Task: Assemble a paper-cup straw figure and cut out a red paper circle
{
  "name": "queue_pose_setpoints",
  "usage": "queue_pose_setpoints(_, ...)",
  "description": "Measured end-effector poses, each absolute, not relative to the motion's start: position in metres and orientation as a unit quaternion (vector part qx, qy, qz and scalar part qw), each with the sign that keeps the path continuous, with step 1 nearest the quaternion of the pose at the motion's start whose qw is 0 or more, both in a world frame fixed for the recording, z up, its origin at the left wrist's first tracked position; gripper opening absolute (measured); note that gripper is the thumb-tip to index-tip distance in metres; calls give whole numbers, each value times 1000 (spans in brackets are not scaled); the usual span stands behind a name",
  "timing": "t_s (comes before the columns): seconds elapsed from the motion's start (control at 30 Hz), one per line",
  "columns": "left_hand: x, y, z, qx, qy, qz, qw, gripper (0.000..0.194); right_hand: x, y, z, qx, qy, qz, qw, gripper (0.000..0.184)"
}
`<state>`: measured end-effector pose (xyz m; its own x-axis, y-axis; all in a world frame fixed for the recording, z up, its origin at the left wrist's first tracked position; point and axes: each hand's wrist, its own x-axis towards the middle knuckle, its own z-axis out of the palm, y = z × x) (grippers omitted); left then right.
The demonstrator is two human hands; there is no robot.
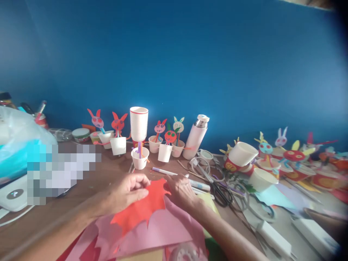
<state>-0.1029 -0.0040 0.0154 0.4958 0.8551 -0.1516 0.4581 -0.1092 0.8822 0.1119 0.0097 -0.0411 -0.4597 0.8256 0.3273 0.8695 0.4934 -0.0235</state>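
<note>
A cut sheet of orange-red paper [148,206] with jagged edges lies over larger pink paper [179,228] in front of me. My left hand [130,192] is at its upper left edge, fingers curled and thumb against the sheet. At the upper right edge, my right hand [181,188] has its fingers bent around the paper, the fingertips partly hidden. Just beyond the right hand lie a purple-white pen [163,170] and a white marker [199,185]. Black-handled scissors [221,194] rest to the right of it.
White paper cups with paper rabbit heads [118,123] line the blue wall. Among them stand a cup stack [139,123] and a pale thermos [195,137]. More cup figures [295,157], cables and a white adapter [274,239] crowd the right. A plastic bag [21,137] sits left.
</note>
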Motion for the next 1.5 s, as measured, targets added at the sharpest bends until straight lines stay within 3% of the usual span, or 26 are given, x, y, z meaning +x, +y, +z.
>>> queue_pose_setpoints(0.17,-93,-10,-22,771,443,133,438,27,117,14,-46,-504,-844,-86,160,13)
queue_pose_setpoints(0.43,-92,-20,-25,845,403,119,332,26,126,14,-41,-495,-836,-102,215,19)
queue_pose_setpoints(0.57,-93,-21,-28,878,396,85,254,20,134,-3,-19,-410,-877,-36,246,12)
queue_pose_setpoints(0.63,-94,-21,-30,888,389,76,234,14,140,-18,-11,-358,-906,12,226,18)
queue_pose_setpoints(0.73,-94,-18,-28,895,372,75,234,8,151,-41,-19,-288,-934,60,201,40)
queue_pose_setpoints(1.03,-90,-20,-23,888,372,74,261,45,167,-68,-98,-256,-942,-12,216,28)
queue_pose_setpoints(1.17,-86,-22,-33,903,351,73,236,41,164,-66,-82,-264,-940,37,215,31)
queue_pose_setpoints(1.27,-82,-24,-40,908,352,80,213,41,159,-65,-54,-298,-929,109,190,46)
queue_pose_setpoints(1.37,-78,-26,-42,908,365,89,186,35,153,-62,-36,-321,-922,117,183,55)
queue_pose_setpoints(1.5,-80,-25,-42,913,349,83,193,35,147,-57,-51,-335,-914,88,213,66)
